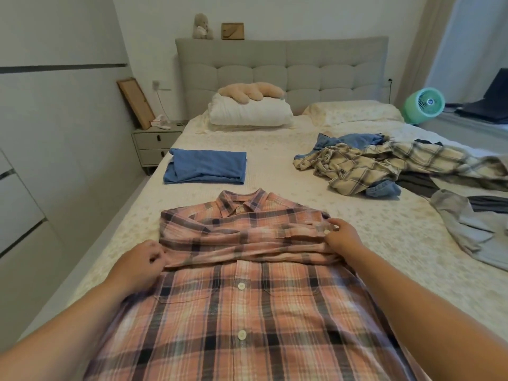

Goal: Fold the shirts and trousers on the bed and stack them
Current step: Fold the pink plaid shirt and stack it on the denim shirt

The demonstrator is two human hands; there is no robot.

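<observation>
A: How are the fingers (158, 257) of the left hand (140, 264) set?

B: They are curled together and pinched on the left edge of a fold in the pink, navy and white plaid button-up shirt (242, 284). The fingers (328, 229) of the right hand (342, 237) are closed on the cuff end of a sleeve that is laid across the shirt's chest.

A: And where is the shirt itself?

B: It is spread front-up on the near part of the cream patterned bed (275, 166), collar pointed toward the grey padded headboard (283, 70). Both sleeves are seen folded across the chest, with the button placket and two chest pockets exposed below them.

A: What lies around it?

B: A folded blue garment (206, 167) is placed beyond the collar, to the left, apart from the shirt. To the right, a loose heap is formed by a cream and grey checked shirt (384, 166), blue denim pieces (360, 140) and dark cloth (417, 181); a crumpled grey garment (461, 226) is nearer the right edge. A white folded duvet (250, 112) with a beige plush toy (251, 92) on top is set against the headboard, and a green fan (426, 105) is seen past the bed's right side.
</observation>
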